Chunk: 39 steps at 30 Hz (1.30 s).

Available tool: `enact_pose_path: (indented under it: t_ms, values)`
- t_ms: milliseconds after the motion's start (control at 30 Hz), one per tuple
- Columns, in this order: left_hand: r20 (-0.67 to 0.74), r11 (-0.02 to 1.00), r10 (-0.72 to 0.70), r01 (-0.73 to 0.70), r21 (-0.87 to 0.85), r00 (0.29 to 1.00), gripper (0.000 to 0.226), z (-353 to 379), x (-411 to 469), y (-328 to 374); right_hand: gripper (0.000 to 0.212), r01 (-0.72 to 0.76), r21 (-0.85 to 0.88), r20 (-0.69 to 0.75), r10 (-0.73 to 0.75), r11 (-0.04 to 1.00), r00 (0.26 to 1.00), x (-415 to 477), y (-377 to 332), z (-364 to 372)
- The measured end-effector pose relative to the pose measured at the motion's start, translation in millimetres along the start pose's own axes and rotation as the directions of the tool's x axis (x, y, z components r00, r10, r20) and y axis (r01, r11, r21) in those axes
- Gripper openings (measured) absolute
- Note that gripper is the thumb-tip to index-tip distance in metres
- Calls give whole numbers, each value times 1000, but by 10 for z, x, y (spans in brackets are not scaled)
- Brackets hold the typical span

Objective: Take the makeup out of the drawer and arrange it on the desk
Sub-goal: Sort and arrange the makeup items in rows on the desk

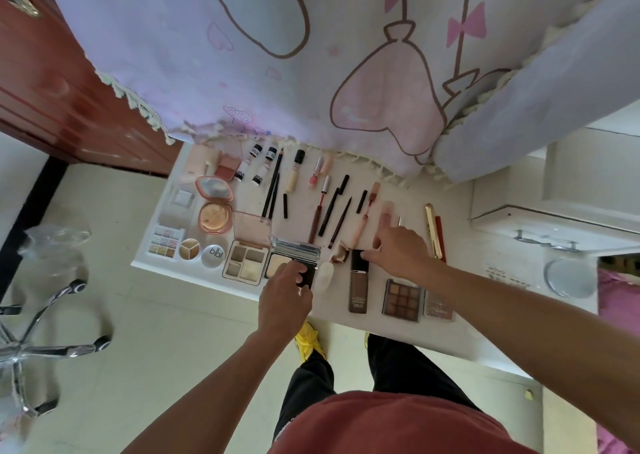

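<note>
Left hand (285, 296) gripped the open compact (280, 265), squaring it against the eyeshadow palette (246, 263) at its 9 o'clock (keeping the flat cases in one near row, I'd judge). Right hand (400, 251) was loose and held nothing, its index finger stretched to the pink tube (387, 209) at 12 o'clock, probably to line it up with the pencils (325, 211). Makeup lay across the desk (464, 291), sticks toward 12, palettes toward 6.

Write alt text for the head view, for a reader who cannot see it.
Seen from above, a person's left hand grips an open powder compact on a white desk lined with makeup, while the right hand reaches toward a pale pink tube.
</note>
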<state>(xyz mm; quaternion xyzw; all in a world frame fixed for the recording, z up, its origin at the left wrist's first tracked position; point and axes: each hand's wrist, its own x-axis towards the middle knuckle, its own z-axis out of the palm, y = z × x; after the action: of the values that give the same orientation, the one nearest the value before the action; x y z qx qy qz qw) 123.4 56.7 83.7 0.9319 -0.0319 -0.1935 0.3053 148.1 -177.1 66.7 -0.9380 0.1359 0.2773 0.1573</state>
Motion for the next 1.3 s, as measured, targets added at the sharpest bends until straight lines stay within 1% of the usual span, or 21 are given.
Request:
enact_pose_path:
  t_ms: [33, 100, 167, 233, 367, 500, 567, 633, 700, 767, 833, 900, 967, 1000, 1067, 1100, 1133, 1200, 1300]
  values:
    - [-17, 1000, 12, -12, 0, 1000, 30, -35, 24, 16, 75, -24, -13, 3, 24, 1000, 1000, -27, -19, 68]
    - [-42, 1000, 30, -30, -2, 999, 28, -105, 71, 49, 59, -41, -59, 27, 42, 997, 999, -59, -85, 151]
    - [-54, 999, 43, -43, -1, 998, 26, -165, 103, 81, 57, -53, -50, 54, 56, 997, 997, -67, -155, 187]
    - [-65, 999, 50, -50, -1, 997, 25, -213, 125, 97, 56, -70, -10, 59, 70, 998, 996, -58, -218, 201]
    - [-83, 997, 73, -73, 3, 994, 23, -282, 135, 75, 46, -138, 99, 87, 129, 985, 988, -53, -255, 209]
    - [-94, 993, 121, -122, 0, 988, 22, -361, 157, 72, 52, -263, 265, 88, 248, 928, 965, -105, -134, 140]
    - [-96, 988, 151, -152, -7, 984, 21, -408, 180, 125, 48, -305, 396, 95, 292, 866, 952, -159, -38, 40]
    - [-100, 980, 195, -198, -17, 976, 20, -454, 199, 209, 41, -307, 555, 77, 321, 773, 944, -243, 48, -104]
    - [-83, 971, 232, -237, -44, 969, 20, -485, 227, 318, 35, -278, 697, 41, 350, 661, 936, -346, 105, -295]
    - [-37, 955, 286, -288, -66, 958, 22, -492, 267, 436, 31, -220, 817, 11, 368, 533, 930, -469, 120, -509]
    - [26, 937, 341, -338, -86, 940, 31, -498, 292, 559, 31, -157, 892, -11, 367, 424, 930, -610, 93, -714]
    - [106, 929, 365, -354, -109, 925, 43, -533, 294, 707, 30, -108, 935, -18, 351, 337, 936, -757, 44, -886]
    - [193, 926, 364, -332, -178, 911, 49, -592, 299, 865, 29, -69, 963, -19, 321, 262, 947, -889, -11, -1009]
    - [246, 922, 356, -296, -251, 901, 46, -622, 299, 936, 29, -57, 973, -14, 301, 226, 954, -945, -39, -1045]
    - [334, 882, 341, -176, -438, 879, 35, -689, 305, 1072, 31, -46, 988, 8, 253, 145, 967, -1047, -85, -1105]
    - [350, 844, 334, -112, -525, 875, 30, -721, 307, 1116, 32, -49, 993, 24, 220, 108, 975, -1094, -105, -1130]
    - [345, 805, 334, -76, -588, 877, 26, -756, 304, 1147, 32, -55, 995, 40, 181, 81, 983, -1140, -122, -1155]
    - [290, 761, 354, -94, -642, 889, 22, -838, 279, 1210, 29, -81, 994, 74, 97, 70, 992, -1225, -139, -1204]
    - [185, 749, 339, -146, -646, 922, 22, -905, 250, 1281, 28, -112, 986, 114, -10, 126, 993, -1320, -161, -1261]
